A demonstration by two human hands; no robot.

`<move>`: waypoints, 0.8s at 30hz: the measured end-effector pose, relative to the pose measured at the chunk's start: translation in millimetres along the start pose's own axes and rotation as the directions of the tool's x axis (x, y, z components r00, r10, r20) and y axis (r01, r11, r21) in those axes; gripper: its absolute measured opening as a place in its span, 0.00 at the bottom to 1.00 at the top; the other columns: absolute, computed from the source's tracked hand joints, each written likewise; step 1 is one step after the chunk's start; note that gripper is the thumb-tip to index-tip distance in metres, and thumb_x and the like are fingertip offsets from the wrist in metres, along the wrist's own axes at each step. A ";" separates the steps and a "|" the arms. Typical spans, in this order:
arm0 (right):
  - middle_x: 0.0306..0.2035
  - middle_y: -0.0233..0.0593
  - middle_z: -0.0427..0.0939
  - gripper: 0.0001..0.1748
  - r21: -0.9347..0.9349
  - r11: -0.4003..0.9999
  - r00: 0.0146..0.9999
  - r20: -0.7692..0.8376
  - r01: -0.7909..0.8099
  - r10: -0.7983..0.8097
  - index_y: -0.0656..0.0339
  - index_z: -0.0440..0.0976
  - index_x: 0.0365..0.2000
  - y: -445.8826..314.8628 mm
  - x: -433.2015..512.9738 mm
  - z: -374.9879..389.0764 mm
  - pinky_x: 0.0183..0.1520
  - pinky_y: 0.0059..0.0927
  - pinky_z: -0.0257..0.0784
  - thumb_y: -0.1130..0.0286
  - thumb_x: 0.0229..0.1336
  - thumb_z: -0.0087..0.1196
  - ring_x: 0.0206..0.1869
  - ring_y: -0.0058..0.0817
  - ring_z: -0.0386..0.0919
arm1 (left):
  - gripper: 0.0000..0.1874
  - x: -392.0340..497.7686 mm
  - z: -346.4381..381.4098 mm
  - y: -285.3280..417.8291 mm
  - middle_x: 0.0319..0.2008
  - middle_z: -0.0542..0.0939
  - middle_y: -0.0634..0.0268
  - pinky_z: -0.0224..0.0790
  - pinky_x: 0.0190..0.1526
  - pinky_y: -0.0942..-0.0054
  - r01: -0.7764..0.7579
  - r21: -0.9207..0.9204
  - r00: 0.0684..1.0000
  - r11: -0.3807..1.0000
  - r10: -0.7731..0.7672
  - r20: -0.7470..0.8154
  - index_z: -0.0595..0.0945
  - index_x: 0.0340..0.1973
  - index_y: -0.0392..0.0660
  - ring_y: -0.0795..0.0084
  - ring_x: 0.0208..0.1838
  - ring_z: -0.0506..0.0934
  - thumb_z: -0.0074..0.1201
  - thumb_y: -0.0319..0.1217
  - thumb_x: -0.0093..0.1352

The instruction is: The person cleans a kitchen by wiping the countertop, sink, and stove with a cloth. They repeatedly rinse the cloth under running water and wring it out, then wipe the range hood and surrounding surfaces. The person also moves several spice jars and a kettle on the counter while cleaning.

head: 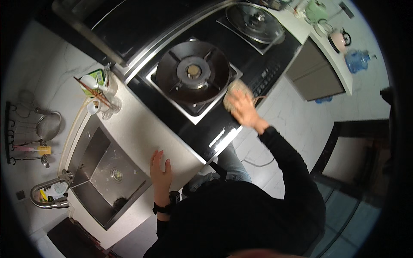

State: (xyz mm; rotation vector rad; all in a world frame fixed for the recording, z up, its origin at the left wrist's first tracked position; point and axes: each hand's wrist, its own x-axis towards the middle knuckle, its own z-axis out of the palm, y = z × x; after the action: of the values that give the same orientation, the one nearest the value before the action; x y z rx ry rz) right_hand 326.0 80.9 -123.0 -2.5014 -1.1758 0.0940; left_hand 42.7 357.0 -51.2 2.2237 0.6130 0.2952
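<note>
Pressed down on a beige cloth (229,100) is my right hand (243,108), spread over it at the front part of the black glass cooktop (196,133). The cloth lies close to the right side of the near burner's dark round wind guard (166,77), which has a brass-coloured burner head (194,70) at its centre. My left hand (161,172) hovers over or rests on the pale countertop (138,129) between sink and cooktop; contact cannot be told. Its fingers are apart and it holds nothing.
A stainless steel sink (113,167) with a curved faucet (38,193) lies to the left. Chopsticks (93,92) stand among containers by the wall. A glass lid (255,24) covers the far burner. A pink kettle (338,41) and blue water jug (356,61) stand at right.
</note>
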 end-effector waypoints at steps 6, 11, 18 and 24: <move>0.67 0.43 0.40 0.35 -0.080 0.994 0.944 0.317 -0.072 0.094 0.47 0.49 0.63 125.0 87.4 -58.7 0.67 0.47 0.32 0.64 0.53 0.45 0.69 0.43 0.36 | 0.16 42.8 54.3 56.5 0.52 0.70 0.49 0.61 0.55 0.64 0.234 -0.050 0.961 0.971 -0.238 -0.137 0.74 0.46 0.40 0.54 0.56 0.69 0.51 0.25 0.62; 0.68 0.45 0.37 0.34 0.073 0.926 0.870 0.323 0.369 -0.372 0.46 0.47 0.63 137.9 231.0 -25.1 0.67 0.50 0.28 0.63 0.56 0.42 0.69 0.44 0.32 | 0.14 52.3 98.1 81.6 0.48 0.73 0.52 0.59 0.56 0.65 0.297 -0.149 0.910 0.943 -0.327 -0.254 0.74 0.44 0.37 0.55 0.57 0.67 0.51 0.23 0.61; 0.68 0.41 0.39 0.32 0.003 0.997 0.950 0.303 0.072 -0.069 0.40 0.47 0.63 137.6 363.0 -5.6 0.68 0.45 0.25 0.52 0.59 0.38 0.70 0.41 0.32 | 0.13 49.4 118.0 114.4 0.47 0.74 0.54 0.58 0.57 0.66 0.408 -0.157 0.850 0.899 -0.437 -0.294 0.75 0.43 0.37 0.56 0.57 0.67 0.51 0.22 0.61; 0.66 0.45 0.44 0.33 0.075 0.982 0.985 -0.001 -0.173 0.174 0.45 0.50 0.62 164.3 262.4 -14.2 0.67 0.42 0.36 0.56 0.56 0.44 0.69 0.42 0.39 | 0.14 57.9 118.6 123.0 0.49 0.72 0.49 0.60 0.56 0.65 0.340 -0.146 0.903 0.929 -0.366 -0.223 0.75 0.44 0.37 0.55 0.57 0.68 0.51 0.23 0.61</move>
State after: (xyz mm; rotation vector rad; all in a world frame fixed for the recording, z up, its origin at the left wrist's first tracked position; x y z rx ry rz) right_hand 619.2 179.1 -143.6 -2.5306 -0.9312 0.1711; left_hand 180.2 241.2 -35.9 1.9422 1.0963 0.4080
